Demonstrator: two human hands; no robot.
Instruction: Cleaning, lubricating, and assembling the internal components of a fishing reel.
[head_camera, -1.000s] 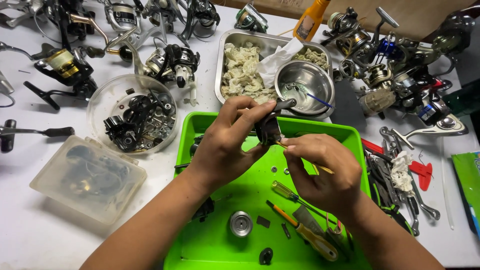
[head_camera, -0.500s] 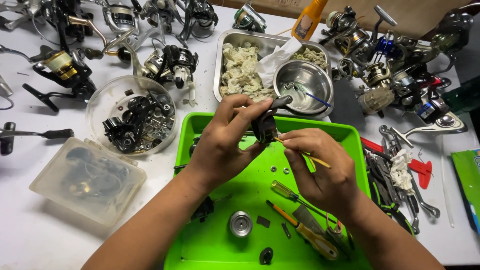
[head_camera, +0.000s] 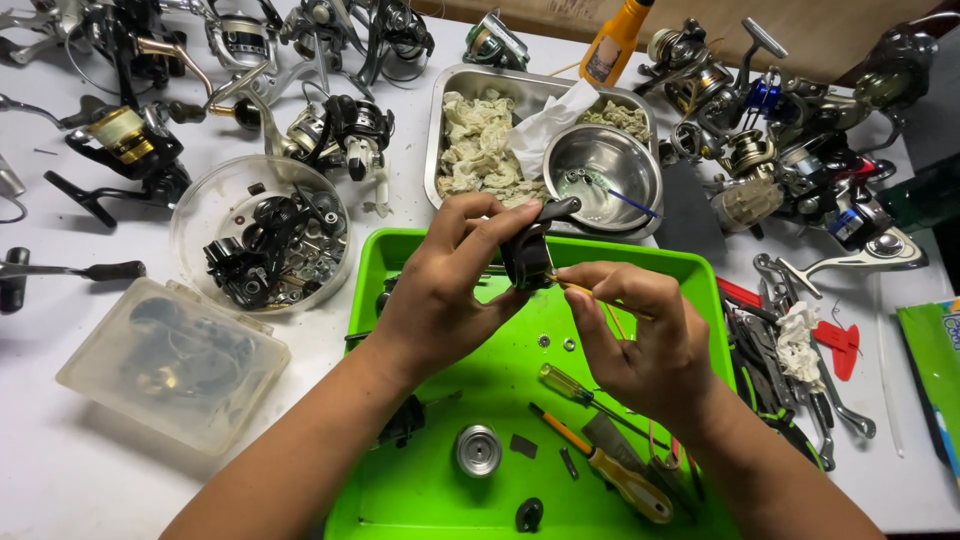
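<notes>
Little has moved since the earlier frames: both hands hold their places above the green tray (head_camera: 670, 268), the right one shifted slightly. One left hand (head_camera: 445, 290), fingers closed around one dark reel body (head_camera: 527, 255), held above the tray's far half. One right hand (head_camera: 650, 340), thumb and forefinger pinching one thin yellow-tipped stick (head_camera: 572, 285), its tip touching the reel body. On the tray's near half: one silver spool (head_camera: 479, 450), two screwdrivers (head_camera: 605, 470), two small washers (head_camera: 555, 343). Beyond the tray: one steel bowl (head_camera: 605, 165). Left of the tray: one clear round tub (head_camera: 262, 232) of parts, one clear lidded box (head_camera: 172, 362).
</notes>
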